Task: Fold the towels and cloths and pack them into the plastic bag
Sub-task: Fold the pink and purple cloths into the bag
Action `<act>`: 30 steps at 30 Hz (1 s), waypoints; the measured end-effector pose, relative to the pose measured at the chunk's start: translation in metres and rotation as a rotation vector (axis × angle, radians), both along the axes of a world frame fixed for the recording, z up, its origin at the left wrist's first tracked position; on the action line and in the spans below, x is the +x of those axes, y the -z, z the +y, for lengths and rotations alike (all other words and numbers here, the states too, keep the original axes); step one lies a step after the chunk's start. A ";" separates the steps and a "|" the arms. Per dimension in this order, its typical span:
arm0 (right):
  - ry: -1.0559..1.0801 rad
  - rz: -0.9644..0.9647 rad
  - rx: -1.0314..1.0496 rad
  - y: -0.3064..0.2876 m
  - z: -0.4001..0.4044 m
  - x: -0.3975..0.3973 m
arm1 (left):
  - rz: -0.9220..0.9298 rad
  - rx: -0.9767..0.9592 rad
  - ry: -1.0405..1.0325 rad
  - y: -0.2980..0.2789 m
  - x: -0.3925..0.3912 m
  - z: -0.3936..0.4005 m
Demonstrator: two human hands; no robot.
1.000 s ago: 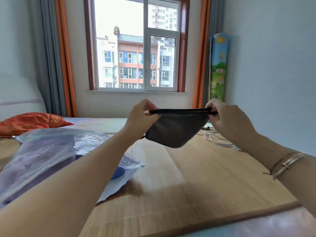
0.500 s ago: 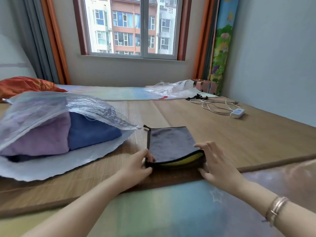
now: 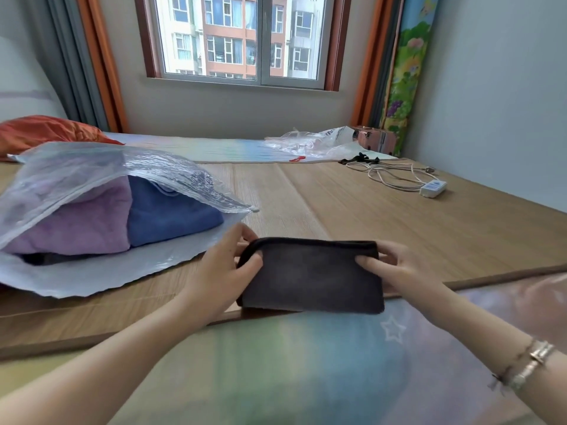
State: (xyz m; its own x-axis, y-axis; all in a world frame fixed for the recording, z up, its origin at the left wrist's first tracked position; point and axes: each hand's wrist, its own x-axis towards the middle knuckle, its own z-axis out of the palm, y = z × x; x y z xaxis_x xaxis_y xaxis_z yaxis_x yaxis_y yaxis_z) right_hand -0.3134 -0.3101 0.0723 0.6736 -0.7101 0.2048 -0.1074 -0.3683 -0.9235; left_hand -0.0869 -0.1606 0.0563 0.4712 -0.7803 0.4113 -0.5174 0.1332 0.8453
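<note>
Both hands are pinching a folded dark grey cloth (image 3: pixel 310 274) by its short ends: the left hand (image 3: pixel 222 271) is curling thumb and fingers round the left end, the right hand (image 3: pixel 395 268) is laying its thumb on top of the right end with fingers behind. The cloth is lying flat across the near edge of the bamboo mat (image 3: pixel 337 210). Left of the cloth, the open plastic bag (image 3: pixel 92 271) is resting on the mat, holding a purple towel (image 3: pixel 76 225) beside a blue towel (image 3: pixel 171 213). Beyond the cloth, far right, a white cable (image 3: pixel 389 176) is lying coiled.
</note>
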 end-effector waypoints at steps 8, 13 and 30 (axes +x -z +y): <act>0.474 0.324 -0.327 0.015 -0.050 0.069 | -0.228 0.142 -0.382 0.002 0.018 -0.072; 0.584 0.744 -0.410 0.046 -0.062 0.081 | -0.467 0.464 -0.470 0.029 0.019 -0.095; 0.219 0.081 0.018 0.000 0.013 0.104 | 0.450 0.286 -0.160 -0.005 0.050 -0.001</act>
